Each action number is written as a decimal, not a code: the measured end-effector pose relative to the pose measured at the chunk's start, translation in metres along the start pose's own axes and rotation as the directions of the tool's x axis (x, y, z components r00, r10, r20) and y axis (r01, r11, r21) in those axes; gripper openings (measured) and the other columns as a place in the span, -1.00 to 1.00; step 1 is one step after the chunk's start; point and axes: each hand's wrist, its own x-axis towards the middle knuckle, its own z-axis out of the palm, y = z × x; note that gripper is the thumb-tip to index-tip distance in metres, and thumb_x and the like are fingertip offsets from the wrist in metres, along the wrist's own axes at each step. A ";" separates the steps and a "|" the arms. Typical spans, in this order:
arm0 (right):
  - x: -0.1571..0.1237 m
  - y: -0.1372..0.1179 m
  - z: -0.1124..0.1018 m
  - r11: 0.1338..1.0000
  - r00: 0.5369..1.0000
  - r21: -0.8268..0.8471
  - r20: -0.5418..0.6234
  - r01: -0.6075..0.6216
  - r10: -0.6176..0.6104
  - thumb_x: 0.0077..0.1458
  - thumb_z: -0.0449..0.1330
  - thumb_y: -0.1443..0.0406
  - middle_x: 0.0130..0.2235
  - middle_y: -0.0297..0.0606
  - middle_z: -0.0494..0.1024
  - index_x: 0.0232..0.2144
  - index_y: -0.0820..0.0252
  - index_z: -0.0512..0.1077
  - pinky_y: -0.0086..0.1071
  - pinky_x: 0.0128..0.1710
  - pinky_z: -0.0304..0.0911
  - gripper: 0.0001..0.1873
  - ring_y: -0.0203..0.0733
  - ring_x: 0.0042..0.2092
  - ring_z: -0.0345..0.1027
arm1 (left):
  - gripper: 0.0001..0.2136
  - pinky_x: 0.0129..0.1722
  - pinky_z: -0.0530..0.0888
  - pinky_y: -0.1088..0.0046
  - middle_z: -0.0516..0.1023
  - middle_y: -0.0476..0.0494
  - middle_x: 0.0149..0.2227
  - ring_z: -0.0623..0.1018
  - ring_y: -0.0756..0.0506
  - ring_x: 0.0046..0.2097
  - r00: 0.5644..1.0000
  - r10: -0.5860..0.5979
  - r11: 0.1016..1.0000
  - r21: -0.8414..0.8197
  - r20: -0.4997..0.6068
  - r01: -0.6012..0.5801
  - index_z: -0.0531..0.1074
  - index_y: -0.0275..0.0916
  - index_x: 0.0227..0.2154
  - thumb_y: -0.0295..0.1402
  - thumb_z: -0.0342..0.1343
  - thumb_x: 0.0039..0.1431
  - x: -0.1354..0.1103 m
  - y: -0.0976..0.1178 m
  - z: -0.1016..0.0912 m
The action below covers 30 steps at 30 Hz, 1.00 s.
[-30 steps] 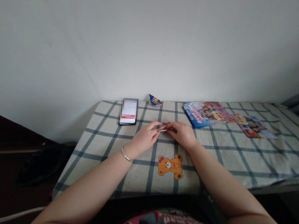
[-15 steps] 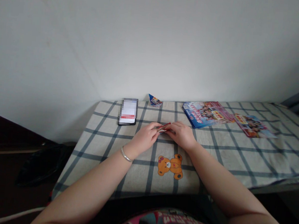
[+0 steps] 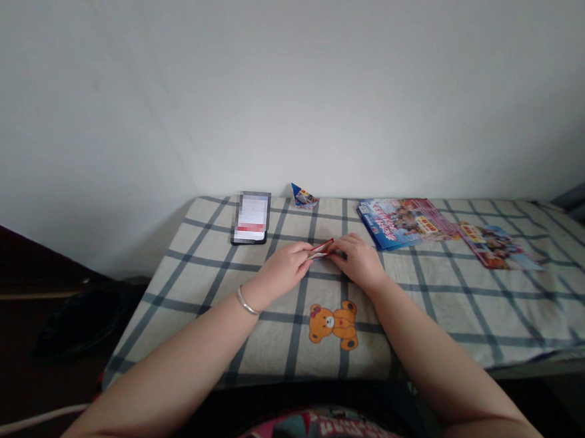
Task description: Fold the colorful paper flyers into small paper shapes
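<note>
Between my two hands is a small folded piece of paper (image 3: 320, 250), white inside with a red edge, raised just over the checked tablecloth. My left hand (image 3: 287, 267) pinches its left end between thumb and fingers; a silver bangle circles that wrist. At the right end, my right hand (image 3: 358, 261) has its fingers curled and closed on the paper, hiding part of it. Behind the hands, close to the wall, stands a blue folded paper shape (image 3: 304, 197) with a pointed tip.
A phone (image 3: 251, 217) with a lit, blurred screen lies at the back left. A stack of colourful flyers (image 3: 397, 221) lies at the back right, with another flyer (image 3: 501, 247) beside it. The tablecloth (image 3: 264, 340) bears a printed bear. A black bag (image 3: 82, 321) sits below, left.
The right hand's fingers have shifted slightly on the folded paper, and a bit more of its white inside shows. The left hand stays almost still.
</note>
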 end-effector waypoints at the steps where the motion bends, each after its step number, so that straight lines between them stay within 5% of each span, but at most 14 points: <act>1: 0.000 0.001 0.000 1.000 1.000 -0.018 0.003 -0.010 0.010 0.10 0.25 0.32 -0.29 -0.28 0.56 -0.36 0.10 0.50 -0.33 -0.16 0.24 -0.98 -0.14 -0.16 0.34 | -0.81 0.02 0.49 0.21 0.50 -0.19 -0.06 0.51 -0.13 -0.04 1.000 0.001 1.000 -0.007 0.000 -0.001 0.44 -0.29 -0.12 -0.47 -0.02 0.28 0.000 0.000 0.000; 9: 0.000 0.002 -0.001 0.996 0.999 -0.077 0.016 -0.051 0.052 0.11 0.24 0.28 -0.30 -0.25 0.54 -0.40 0.10 0.50 -0.31 -0.14 0.24 -0.94 -0.13 -0.16 0.30 | -0.81 0.03 0.47 0.20 0.49 -0.21 -0.05 0.51 -0.12 -0.04 1.000 -0.005 1.000 -0.027 0.013 0.006 0.44 -0.30 -0.12 -0.46 -0.02 0.28 0.000 -0.001 0.000; 20: 0.001 0.009 0.011 0.963 0.980 0.206 -0.070 -0.171 0.189 0.13 0.16 0.31 -0.26 -0.23 0.55 -0.15 0.14 0.40 -0.29 -0.19 0.29 -0.80 -0.15 -0.20 0.39 | -0.65 -0.02 0.49 0.22 0.52 -0.15 0.00 0.54 -0.15 -0.03 0.990 -0.136 0.990 -0.024 0.043 0.137 0.26 -0.16 0.10 -0.45 0.03 0.26 -0.001 0.002 -0.006; 24: 0.000 0.006 0.009 0.959 0.990 0.256 -0.030 -0.123 0.135 0.15 0.13 0.29 -0.27 -0.23 0.56 -0.07 0.16 0.40 -0.29 -0.15 0.28 -0.73 -0.16 -0.20 0.41 | -0.67 -0.01 0.48 0.21 0.53 -0.15 -0.01 0.54 -0.15 -0.02 0.989 -0.140 0.989 -0.035 0.044 0.141 0.27 -0.16 0.08 -0.44 0.02 0.27 -0.001 0.002 -0.005; 30: 0.001 0.003 0.006 0.979 0.998 0.193 0.033 -0.066 0.060 0.10 0.21 0.28 -0.36 -0.26 0.53 -0.26 0.16 0.50 -0.33 -0.24 0.25 -0.87 -0.18 -0.28 0.37 | -0.72 -0.05 0.50 0.22 0.54 -0.15 -0.07 0.56 -0.15 -0.07 0.989 -0.146 0.989 -0.024 0.033 0.147 0.30 -0.17 0.04 -0.42 0.03 0.27 -0.002 0.002 -0.003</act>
